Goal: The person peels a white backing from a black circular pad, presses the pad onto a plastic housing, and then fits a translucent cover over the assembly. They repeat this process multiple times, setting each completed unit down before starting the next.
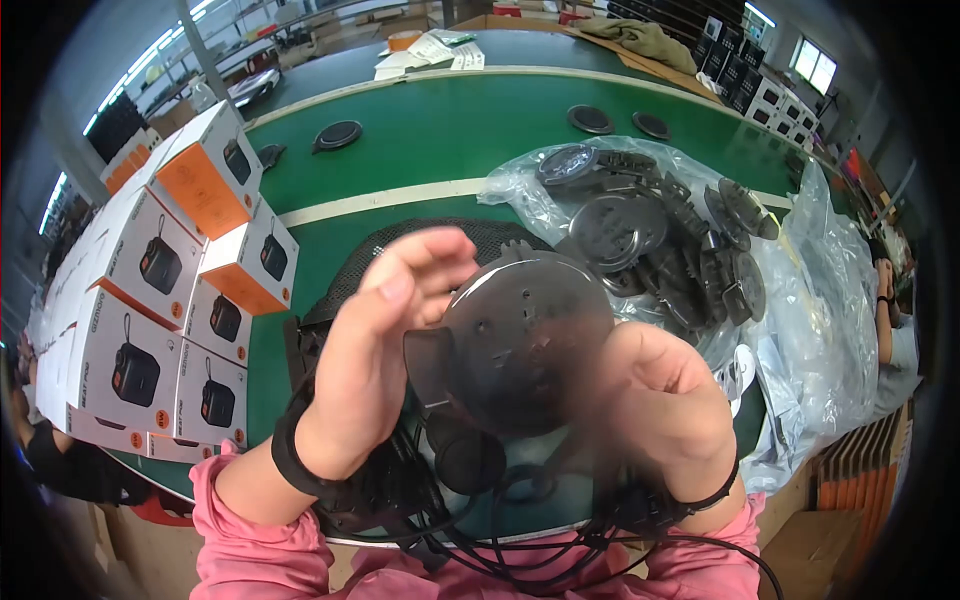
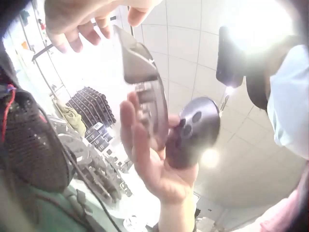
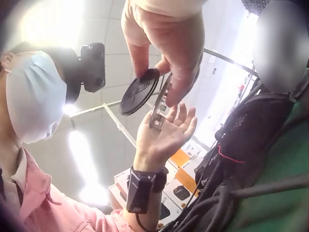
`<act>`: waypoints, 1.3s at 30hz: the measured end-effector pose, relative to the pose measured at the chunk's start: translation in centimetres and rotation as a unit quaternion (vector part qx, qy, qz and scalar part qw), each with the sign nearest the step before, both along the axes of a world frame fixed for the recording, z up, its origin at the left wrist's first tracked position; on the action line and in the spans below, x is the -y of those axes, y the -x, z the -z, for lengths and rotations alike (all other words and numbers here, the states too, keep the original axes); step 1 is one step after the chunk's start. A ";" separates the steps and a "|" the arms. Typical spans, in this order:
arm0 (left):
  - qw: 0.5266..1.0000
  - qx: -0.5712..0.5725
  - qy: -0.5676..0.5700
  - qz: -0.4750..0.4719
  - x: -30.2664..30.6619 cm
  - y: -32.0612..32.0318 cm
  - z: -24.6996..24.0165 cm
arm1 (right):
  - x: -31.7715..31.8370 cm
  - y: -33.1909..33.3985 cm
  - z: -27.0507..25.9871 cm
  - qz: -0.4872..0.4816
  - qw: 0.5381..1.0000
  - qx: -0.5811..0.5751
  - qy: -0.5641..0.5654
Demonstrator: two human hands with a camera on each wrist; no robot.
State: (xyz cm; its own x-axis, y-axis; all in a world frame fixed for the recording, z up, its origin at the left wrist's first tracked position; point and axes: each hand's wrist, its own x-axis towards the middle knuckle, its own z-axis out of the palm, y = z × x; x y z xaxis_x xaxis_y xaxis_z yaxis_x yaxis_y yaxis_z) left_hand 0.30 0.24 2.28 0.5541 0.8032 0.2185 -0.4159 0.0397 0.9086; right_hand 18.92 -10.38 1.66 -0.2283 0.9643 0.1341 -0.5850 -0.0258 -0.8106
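A dark, glossy round part (image 1: 520,340) with a side tab is held up in front of the body. My right hand (image 1: 670,400) pinches its right edge; the right wrist view shows that hand (image 3: 166,34) gripping both this part (image 3: 161,104) and a smaller dark disc (image 3: 140,92). The same disc (image 2: 198,125) appears beside the part (image 2: 152,101) in the left wrist view. Beside the part's left edge, my left hand (image 1: 365,340) has its fingers loosely bent around no object; whether it touches the edge is unclear.
Clear plastic bag (image 1: 820,350) with several dark parts (image 1: 620,230) lies at right on the green table (image 1: 420,130). White-orange boxes (image 1: 140,350) are stacked left. Black cables (image 1: 520,560) lie below the hands, black mesh (image 1: 390,240) behind them. Loose discs (image 1: 338,135) lie farther back.
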 end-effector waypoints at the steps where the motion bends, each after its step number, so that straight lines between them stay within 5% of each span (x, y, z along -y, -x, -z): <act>1: 0.994 0.033 0.060 0.087 0.7 0.1 -0.3 | -0.1 0.0 -0.1 -0.004 1.000 0.008 -0.007; 6: 0.987 -0.103 0.050 0.109 0.5 1.0 -0.7 | 0.1 0.2 -0.2 -0.025 0.999 0.020 0.008; 9: 0.988 -0.113 0.045 0.098 0.4 1.0 -0.5 | 0.0 0.4 -0.5 0.096 0.988 0.097 -0.076; 12: 0.991 -0.121 0.009 0.064 0.7 0.8 -0.4 | -0.2 -0.4 -0.1 0.251 0.905 0.254 -0.231; 14: 0.990 -0.134 -0.021 0.043 0.8 0.7 -0.2 | 0.0 -0.2 0.0 0.254 0.925 0.179 -0.217; 18: 0.968 -0.175 -0.178 0.013 0.9 0.9 0.1 | 0.1 0.7 -0.6 0.200 0.927 0.280 -0.151; 25: 0.902 -0.152 -0.404 0.024 0.2 1.2 -0.2 | -0.1 0.8 -0.8 0.262 0.801 0.457 -0.286; 32: 0.889 -0.143 -0.435 0.020 1.2 0.8 -0.4 | 0.3 0.2 -0.7 0.282 0.691 0.521 -0.415; 39: 0.866 -0.155 -0.474 0.018 1.5 0.8 -1.0 | 0.7 0.3 -1.1 0.292 0.660 0.539 -0.435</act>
